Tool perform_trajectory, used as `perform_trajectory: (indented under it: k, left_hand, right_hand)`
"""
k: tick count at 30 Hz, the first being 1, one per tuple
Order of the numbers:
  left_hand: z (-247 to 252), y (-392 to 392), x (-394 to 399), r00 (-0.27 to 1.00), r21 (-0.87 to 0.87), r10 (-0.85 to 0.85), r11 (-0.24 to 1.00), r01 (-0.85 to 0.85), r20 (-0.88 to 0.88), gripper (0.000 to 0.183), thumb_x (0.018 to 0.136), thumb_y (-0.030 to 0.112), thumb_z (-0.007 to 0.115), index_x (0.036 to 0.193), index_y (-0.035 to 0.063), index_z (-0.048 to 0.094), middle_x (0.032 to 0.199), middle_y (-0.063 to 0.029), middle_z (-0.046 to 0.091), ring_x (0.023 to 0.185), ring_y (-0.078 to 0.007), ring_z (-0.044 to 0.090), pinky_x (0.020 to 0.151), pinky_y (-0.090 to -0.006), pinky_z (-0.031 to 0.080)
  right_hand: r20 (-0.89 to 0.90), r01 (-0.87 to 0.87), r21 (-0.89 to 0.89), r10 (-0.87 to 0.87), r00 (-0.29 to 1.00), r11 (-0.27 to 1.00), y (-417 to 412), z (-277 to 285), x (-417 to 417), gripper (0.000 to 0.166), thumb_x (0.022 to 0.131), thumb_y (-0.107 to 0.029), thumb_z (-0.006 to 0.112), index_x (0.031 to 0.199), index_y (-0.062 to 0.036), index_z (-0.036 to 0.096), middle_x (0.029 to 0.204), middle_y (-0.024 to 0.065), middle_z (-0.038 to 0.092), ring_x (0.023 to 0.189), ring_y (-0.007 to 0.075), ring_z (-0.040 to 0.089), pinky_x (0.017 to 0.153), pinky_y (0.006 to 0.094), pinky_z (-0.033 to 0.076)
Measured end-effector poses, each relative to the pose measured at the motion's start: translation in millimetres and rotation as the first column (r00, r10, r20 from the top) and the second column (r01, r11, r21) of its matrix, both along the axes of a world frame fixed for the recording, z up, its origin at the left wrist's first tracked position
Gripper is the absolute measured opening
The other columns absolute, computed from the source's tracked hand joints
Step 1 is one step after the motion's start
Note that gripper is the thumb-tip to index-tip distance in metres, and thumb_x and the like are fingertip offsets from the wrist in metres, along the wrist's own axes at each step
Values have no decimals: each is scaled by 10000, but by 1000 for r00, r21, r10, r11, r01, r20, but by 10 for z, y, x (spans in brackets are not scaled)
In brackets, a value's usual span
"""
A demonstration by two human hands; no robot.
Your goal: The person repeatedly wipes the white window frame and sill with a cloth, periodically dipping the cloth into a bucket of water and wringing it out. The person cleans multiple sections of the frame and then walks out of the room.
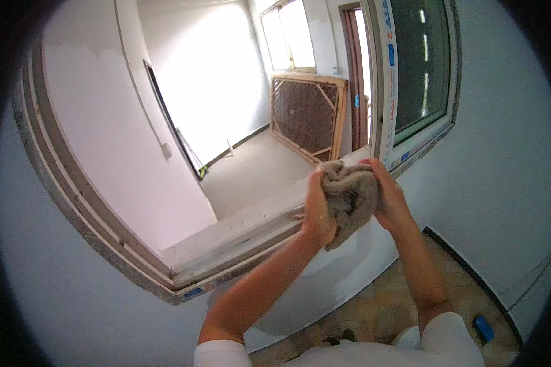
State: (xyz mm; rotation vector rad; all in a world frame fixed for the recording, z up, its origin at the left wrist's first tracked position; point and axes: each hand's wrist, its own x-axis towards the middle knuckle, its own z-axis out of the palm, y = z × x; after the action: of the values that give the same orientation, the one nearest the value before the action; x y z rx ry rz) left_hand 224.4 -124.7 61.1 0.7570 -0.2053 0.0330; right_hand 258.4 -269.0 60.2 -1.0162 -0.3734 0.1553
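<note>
A bunched grey-brown cloth point(354, 195) is held up between my two hands, in front of the sill of a window opening. My left hand point(319, 211) grips its left side, and my right hand point(390, 197) has hold of the right side. Folds of the cloth hide some of my fingertips, and its lower end hangs down below my hands. Behind and below it runs the window frame point(238, 247), whose lower track looks dusty.
To the right, a glass pane point(420, 69) sits in a frame bearing a printed protective strip point(388, 82). Beyond the opening, a wood-framed panel point(305, 117) leans by the far wall. A blue object point(483, 329) lies on the floor point(385, 303) at lower right.
</note>
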Motion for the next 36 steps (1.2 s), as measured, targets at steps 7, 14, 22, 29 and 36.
perform_trajectory:
  k: [7, 14, 22, 29, 36]
  left_hand:
    - [-504, -869, -58, 993, -50, -69, 996, 75, 99, 615, 945, 480, 579, 1345, 74, 348, 1208, -92, 444, 1116, -210, 482, 966, -350, 431]
    - [-963, -1411, -193, 979, 266, -181, 952, 149, 97, 714, 882, 225, 728, 1429, 63, 299, 1246, -121, 516, 1152, -240, 537, 950, -376, 472]
    - [-1701, -1473, 256, 965, 885, -102, 431, -175, 240, 489, 867, 336, 719, 1181, -17, 593, 1029, -148, 696, 914, -235, 670, 810, -376, 519]
    - [-2032, -1432, 348, 929, 876, -4, 334, -349, 371, 453, 949, 448, 572, 1073, 20, 649, 909, -182, 673, 797, -360, 637, 702, -444, 479]
    - [-2264, -1329, 293, 985, 970, 77, 177, -164, 152, 547, 982, 545, 455, 1079, 50, 664, 902, -204, 664, 826, -368, 624, 731, -432, 465]
  right_hand:
    - [-62, 249, -98, -255, 965, 964, -885, -139, -540, 401, 1005, -455, 495, 1207, -123, 595, 1124, 49, 606, 1065, 209, 586, 906, 400, 498]
    - [-52, 246, -229, -264, 963, 942, -1752, -513, -883, 500, 950, -434, 592, 1315, -95, 550, 1234, 103, 595, 1153, 266, 562, 968, 427, 463]
    - [144, 450, -828, -650, 746, 333, -2668, -1922, -559, 584, 826, -340, 781, 1267, -26, 561, 1146, 133, 615, 1053, 260, 590, 901, 406, 481]
    - [89, 410, -783, -569, 818, 467, -2717, -1941, -485, 377, 821, -414, 770, 875, -54, 672, 737, 2, 542, 692, 137, 487, 629, 312, 413]
    - [132, 428, -753, -522, 843, 501, -2643, -2313, -256, 516, 857, -501, 703, 998, -8, 652, 772, 73, 576, 719, 178, 550, 646, 348, 464]
